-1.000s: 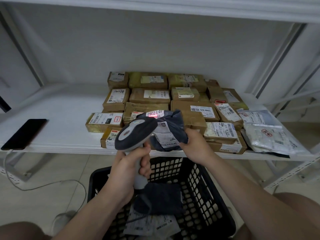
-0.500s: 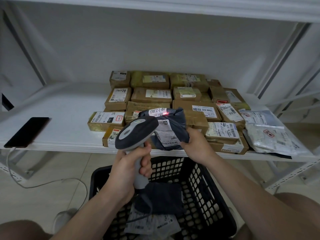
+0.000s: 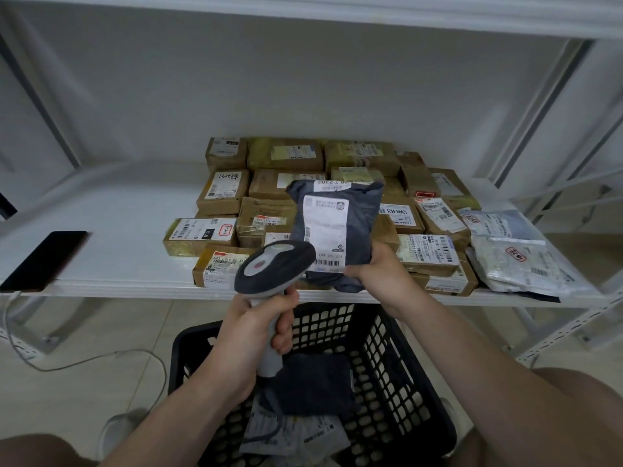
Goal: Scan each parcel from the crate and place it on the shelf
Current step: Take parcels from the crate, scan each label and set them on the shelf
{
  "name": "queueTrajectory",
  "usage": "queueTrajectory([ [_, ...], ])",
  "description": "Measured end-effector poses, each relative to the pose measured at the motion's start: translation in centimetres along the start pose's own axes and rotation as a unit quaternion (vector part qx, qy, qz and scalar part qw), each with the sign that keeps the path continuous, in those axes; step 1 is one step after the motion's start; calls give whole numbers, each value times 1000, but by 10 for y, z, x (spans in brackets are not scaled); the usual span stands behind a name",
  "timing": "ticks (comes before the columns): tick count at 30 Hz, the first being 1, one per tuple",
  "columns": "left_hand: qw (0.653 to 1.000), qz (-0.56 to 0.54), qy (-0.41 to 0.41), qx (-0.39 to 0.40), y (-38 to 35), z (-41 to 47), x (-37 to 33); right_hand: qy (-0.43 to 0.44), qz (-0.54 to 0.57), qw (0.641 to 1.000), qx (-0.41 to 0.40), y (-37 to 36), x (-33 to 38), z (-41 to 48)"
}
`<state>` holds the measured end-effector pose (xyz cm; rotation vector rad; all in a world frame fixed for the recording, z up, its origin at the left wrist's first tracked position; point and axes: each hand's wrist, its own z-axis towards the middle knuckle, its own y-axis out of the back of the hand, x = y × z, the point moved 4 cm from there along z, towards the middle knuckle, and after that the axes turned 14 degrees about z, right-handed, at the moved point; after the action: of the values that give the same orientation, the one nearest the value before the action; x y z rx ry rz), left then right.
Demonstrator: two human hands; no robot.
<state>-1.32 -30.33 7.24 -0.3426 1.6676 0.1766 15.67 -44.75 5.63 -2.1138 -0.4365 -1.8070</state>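
Most label print is too blurred to read. The left hand (image 3: 256, 328) covers much of the scanner (image 3: 274, 266) handle, and the scanning window faces away, out of sight. The scanner head hides the lower left corner of the dark grey parcel (image 3: 337, 230). The fingers of the right hand (image 3: 381, 274) lie behind the parcel, so only the thumb shows. Both forearms partly cover the black crate (image 3: 414, 365), and the crate's near side is cut off at the bottom edge.

The left hand is wrapped tight round the scanner handle, fingers curled, with the head raised just beside the parcel's lower barcode. The right hand pinches the parcel's lower right edge, thumb on the front. It holds the parcel upright over the front edge of the white shelf (image 3: 118, 230), above the crate's far rim.

In the crate lie a dark bag (image 3: 313, 385) and pale labelled mailers (image 3: 296, 436). On the shelf, brown boxes (image 3: 283, 153) stand in rows, grey-white mailers (image 3: 515, 261) lie at the right end, and a black phone (image 3: 43, 261) lies at the left.
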Motion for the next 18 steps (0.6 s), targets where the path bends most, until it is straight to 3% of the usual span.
queueTrajectory([
  [6,997,73,28,17,-6,0,11,8,49,999,-6,0,2,3],
  [18,996,80,8,23,-7,2,12,7,68,998,-6,3,2,3],
])
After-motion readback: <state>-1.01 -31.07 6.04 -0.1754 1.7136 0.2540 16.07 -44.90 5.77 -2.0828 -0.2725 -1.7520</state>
